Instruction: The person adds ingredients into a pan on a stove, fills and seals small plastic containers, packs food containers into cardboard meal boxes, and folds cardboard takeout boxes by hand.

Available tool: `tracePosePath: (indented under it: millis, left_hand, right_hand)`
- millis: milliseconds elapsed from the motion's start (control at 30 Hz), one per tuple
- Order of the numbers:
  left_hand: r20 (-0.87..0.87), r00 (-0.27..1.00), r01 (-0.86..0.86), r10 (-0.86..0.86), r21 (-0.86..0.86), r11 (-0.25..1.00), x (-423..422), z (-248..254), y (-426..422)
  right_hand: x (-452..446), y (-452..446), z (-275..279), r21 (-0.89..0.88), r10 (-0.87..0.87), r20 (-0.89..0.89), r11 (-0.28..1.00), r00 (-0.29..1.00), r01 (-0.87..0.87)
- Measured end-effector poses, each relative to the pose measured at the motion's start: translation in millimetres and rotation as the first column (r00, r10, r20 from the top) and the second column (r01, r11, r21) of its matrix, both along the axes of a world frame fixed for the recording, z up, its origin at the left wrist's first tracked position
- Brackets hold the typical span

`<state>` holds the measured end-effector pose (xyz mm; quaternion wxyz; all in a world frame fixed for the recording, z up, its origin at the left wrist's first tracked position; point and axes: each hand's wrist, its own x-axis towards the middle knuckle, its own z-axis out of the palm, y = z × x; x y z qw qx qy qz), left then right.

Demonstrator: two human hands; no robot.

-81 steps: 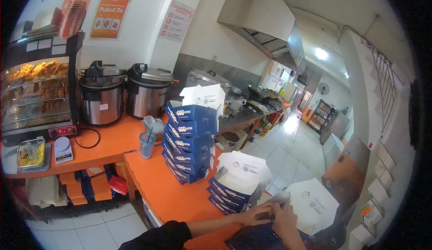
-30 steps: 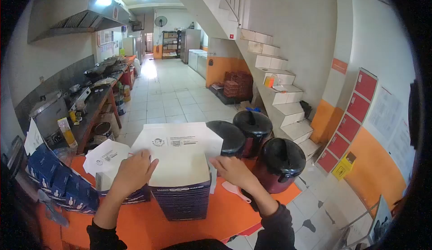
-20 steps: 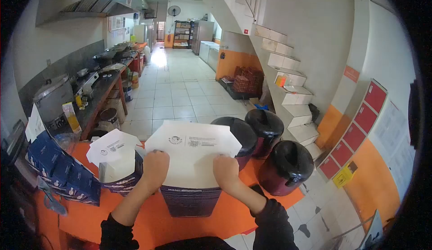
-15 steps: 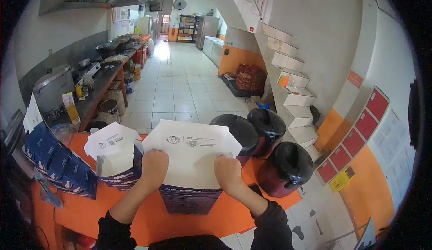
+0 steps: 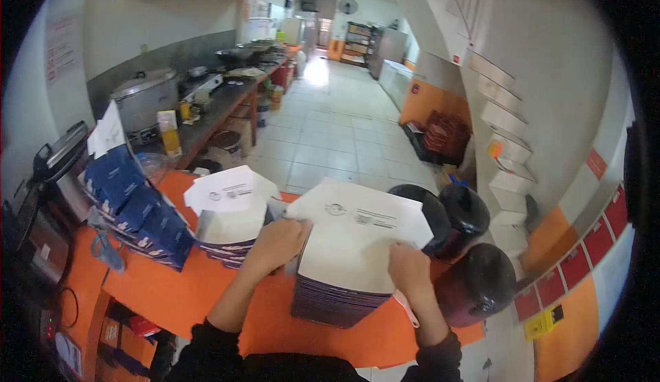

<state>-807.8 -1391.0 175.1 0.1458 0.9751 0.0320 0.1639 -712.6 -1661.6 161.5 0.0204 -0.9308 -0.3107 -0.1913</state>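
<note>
A tall stack of nested paper food boxes (image 5: 340, 299) stands on the orange table in front of me. Its top box (image 5: 357, 251) has a white inside, with a printed logo and code on its raised flap. My left hand (image 5: 280, 244) is closed at the left edge of that top box, fingers curled over its side. At the right edge, my right hand (image 5: 410, 268) is closed on the box's side, its fingertips partly hidden. A pale strip (image 5: 407, 309) shows below my right wrist. A shorter stack of paper boxes (image 5: 230, 207) sits just left of my left hand.
Folded dark-blue boxes (image 5: 137, 207) stand at the table's left. Several black lidded containers (image 5: 476, 286) are on the right. The orange table (image 5: 172, 296) spans the front. Beyond lie a counter with a large pot (image 5: 146, 100), a tiled aisle and stairs (image 5: 505, 148).
My view has turned left, so the scene sits farther right. Both hands remain at the top box's sides; the pale strip now shows by my right wrist.
</note>
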Motion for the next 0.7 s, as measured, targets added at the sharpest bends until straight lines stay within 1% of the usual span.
tracePosePath:
  millis: [33,67,100,133,167,200,267,300,333,400,433,500,533,567,633,700]
  left_hand:
    - [0.008,0.999,-0.049,0.052,-0.197,0.979,-8.8,-2.2,12.7]
    - [0.014,0.995,-0.085,0.098,-0.388,0.918,-20.9,-9.3,30.7]
    - [0.016,0.99,-0.104,0.137,-0.564,0.819,-32.5,-17.4,46.6]
    - [0.124,0.974,-0.107,0.19,-0.486,0.867,-43.9,-27.0,57.4]
    - [0.276,0.944,-0.11,0.181,-0.254,0.961,-50.2,-49.2,74.0]
    - [0.413,0.902,-0.14,0.13,-0.006,0.99,-51.3,-79.6,95.3]
    - [0.351,0.932,-0.134,0.086,0.114,0.984,-62.5,-110.0,124.9]
    - [0.164,0.981,-0.097,0.099,-0.018,0.995,-68.9,-113.4,134.6]
    - [-0.027,0.996,-0.086,0.083,-0.156,0.984,-71.2,-117.6,141.8]
    - [0.127,0.979,-0.147,0.161,-0.112,0.983,-74.9,-111.0,135.7]
    - [0.207,0.959,-0.178,0.195,-0.096,0.979,-77.1,-104.7,129.6]
    - [0.297,0.936,-0.172,0.19,-0.086,0.981,-84.6,-78.1,112.8]
    - [0.34,0.923,-0.165,0.182,-0.079,0.983,-90.4,-60.2,101.8]
    - [0.385,0.911,-0.16,0.147,0.002,0.987,-97.9,-38.2,88.2]
    - [0.463,0.884,-0.151,0.063,0.157,0.976,-115.0,9.3,57.8]
    - [0.454,0.89,-0.083,-0.035,0.237,0.968,-128.1,43.0,33.8]
  right_hand:
    - [0.9,-5.5,8.7,0.016,0.051,-0.049,0.999,0.998,-0.05]
    - [-1.1,-10.9,14.0,0.096,0.034,-0.075,0.995,0.997,-0.027]
    - [-4.0,-15.7,19.3,0.175,0.015,-0.102,0.985,0.995,0.003]
    - [-7.8,-18.9,27.7,0.159,-0.001,-0.083,0.987,0.997,0.014]
    - [-13.3,-22.8,35.2,0.142,-0.019,-0.067,0.989,0.998,0.029]
    - [-18.6,-25.0,39.7,0.125,-0.04,-0.055,0.991,0.998,0.046]
    - [-24.5,-24.6,45.0,0.208,-0.005,-0.027,0.978,1.0,0.01]
    - [-26.6,-23.8,49.7,0.248,0.011,-0.01,0.969,1.0,-0.008]
    - [-31.5,-20.6,57.1,0.272,0.046,0.011,0.961,0.999,-0.047]
    - [-49.2,-7.6,75.8,0.312,0.114,0.057,0.942,0.992,-0.126]
    - [-60.0,-1.6,87.2,0.276,0.128,0.051,0.951,0.99,-0.138]
    - [-80.2,12.6,105.1,0.209,0.15,0.041,0.966,0.988,-0.155]
    - [-85.6,19.0,105.7,0.234,0.306,0.132,0.915,0.943,-0.33]
    - [-91.9,26.0,105.8,0.242,0.446,0.224,0.836,0.867,-0.493]
    - [-110.4,56.9,111.8,0.151,0.553,0.405,0.745,0.728,-0.65]
    - [-125.4,77.3,124.6,-0.135,0.661,0.55,0.674,0.511,-0.726]
